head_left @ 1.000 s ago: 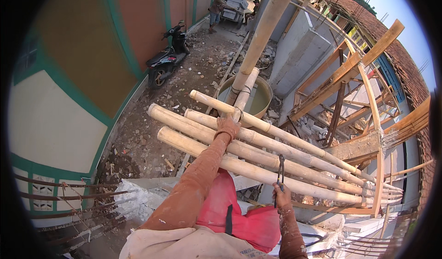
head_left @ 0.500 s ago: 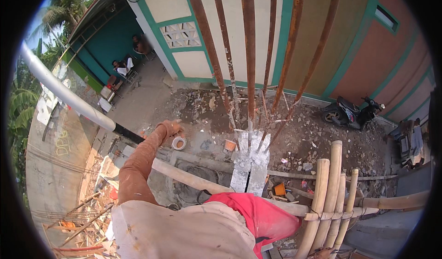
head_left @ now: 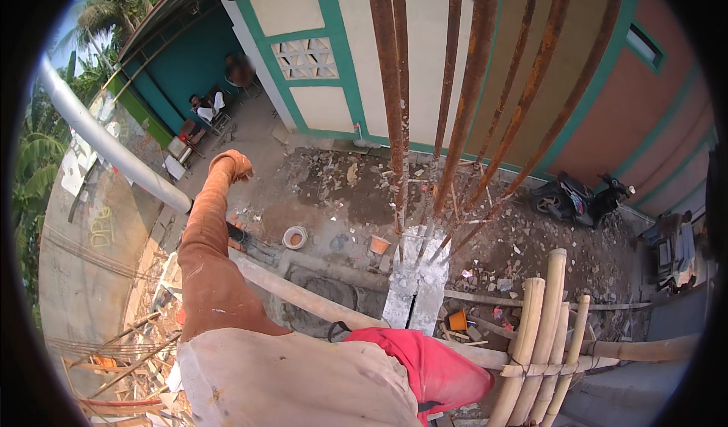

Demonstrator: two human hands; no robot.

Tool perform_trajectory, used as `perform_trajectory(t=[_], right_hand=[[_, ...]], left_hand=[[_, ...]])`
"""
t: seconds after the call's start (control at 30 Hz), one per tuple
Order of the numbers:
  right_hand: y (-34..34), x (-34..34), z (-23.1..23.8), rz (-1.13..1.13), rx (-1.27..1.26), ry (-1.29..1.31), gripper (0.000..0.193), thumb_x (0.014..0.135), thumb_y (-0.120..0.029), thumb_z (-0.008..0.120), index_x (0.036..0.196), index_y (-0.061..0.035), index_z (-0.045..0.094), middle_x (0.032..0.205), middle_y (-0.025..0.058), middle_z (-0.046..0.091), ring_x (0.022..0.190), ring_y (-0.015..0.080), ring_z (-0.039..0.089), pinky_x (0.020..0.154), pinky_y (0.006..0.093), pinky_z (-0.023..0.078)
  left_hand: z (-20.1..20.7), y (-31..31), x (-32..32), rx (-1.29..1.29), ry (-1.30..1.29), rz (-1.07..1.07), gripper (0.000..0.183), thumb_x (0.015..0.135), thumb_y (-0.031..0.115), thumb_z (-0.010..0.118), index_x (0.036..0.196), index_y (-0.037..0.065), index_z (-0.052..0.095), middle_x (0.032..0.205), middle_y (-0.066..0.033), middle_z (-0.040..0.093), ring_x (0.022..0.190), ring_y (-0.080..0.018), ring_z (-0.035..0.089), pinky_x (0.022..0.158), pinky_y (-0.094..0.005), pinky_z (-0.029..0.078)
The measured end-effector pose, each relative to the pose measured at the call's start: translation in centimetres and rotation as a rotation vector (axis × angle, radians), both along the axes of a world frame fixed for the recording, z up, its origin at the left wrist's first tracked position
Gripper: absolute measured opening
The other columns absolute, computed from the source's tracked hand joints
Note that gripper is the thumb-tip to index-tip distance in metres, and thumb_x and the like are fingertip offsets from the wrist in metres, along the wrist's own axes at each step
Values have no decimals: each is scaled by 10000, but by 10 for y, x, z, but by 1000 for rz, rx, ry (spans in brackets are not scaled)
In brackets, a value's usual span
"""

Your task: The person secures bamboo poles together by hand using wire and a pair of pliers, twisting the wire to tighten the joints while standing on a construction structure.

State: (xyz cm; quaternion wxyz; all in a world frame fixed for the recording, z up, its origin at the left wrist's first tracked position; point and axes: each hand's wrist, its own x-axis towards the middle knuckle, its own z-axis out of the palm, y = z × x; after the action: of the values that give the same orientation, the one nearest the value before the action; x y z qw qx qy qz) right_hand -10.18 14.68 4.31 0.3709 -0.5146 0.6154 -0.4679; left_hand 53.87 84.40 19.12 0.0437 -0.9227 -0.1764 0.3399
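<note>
My left arm, in a brown sleeve, reaches out to the far left. My left hand [head_left: 238, 166] is in the air above the ground and appears to touch nothing. Its fingers bend downward, mostly hidden behind the back of the hand, and I see nothing held in it. Below and to its right stands a round white bucket [head_left: 295, 237]. In front of me, several rusty steel bars [head_left: 447, 124] rise from the grey concrete column top [head_left: 413, 279]. My right hand is out of view.
Upright bamboo poles [head_left: 547, 317] are tied to a crosspiece at right. A horizontal bamboo pole [head_left: 303, 294] runs below me. A pale pipe [head_left: 114, 139] slants along the left. An orange bucket [head_left: 379, 245] and a motorbike [head_left: 580, 198] stand on rubble; two seated people are at far left.
My left hand has moved up and to the left, away from the white bucket, with the arm straighter. A hand at the bamboo poles near the lower edge has gone out of view.
</note>
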Motion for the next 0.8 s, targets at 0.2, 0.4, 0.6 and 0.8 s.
perform_trajectory(t=[0.2,0.4,0.6,0.8], right_hand=[[55,2,1,250,213,-320,354,900,-249,573,1159,-23,486,946,53,575,785,117,561,522,203,444],[162,76,35,459,455,-528,253,814,-105,679,1019,-4,570,855,52,588,694,134,592,523,269,529],[227,99,43,464,478,-648,260,801,-77,698,1024,9,595,828,54,622,673,104,580,563,238,491],[214,111,60,305,400,-775,230,906,-230,585,978,-12,586,796,58,601,548,106,516,504,232,425]], left_hand=[[-94,-203,-193,-445,814,-667,327,846,365,560,1067,150,669,936,6,676,768,-129,577,685,-301,458],[-83,-391,-340,-1251,583,-805,369,886,269,556,1157,19,571,951,-116,666,897,-193,627,794,-315,478],[-81,-418,-381,-1384,674,-1012,275,927,212,491,1115,21,555,896,-105,650,818,-191,613,756,-320,475],[-87,-409,-386,-1397,621,-840,260,929,205,470,1080,26,581,789,-73,636,726,-179,630,658,-318,490]])
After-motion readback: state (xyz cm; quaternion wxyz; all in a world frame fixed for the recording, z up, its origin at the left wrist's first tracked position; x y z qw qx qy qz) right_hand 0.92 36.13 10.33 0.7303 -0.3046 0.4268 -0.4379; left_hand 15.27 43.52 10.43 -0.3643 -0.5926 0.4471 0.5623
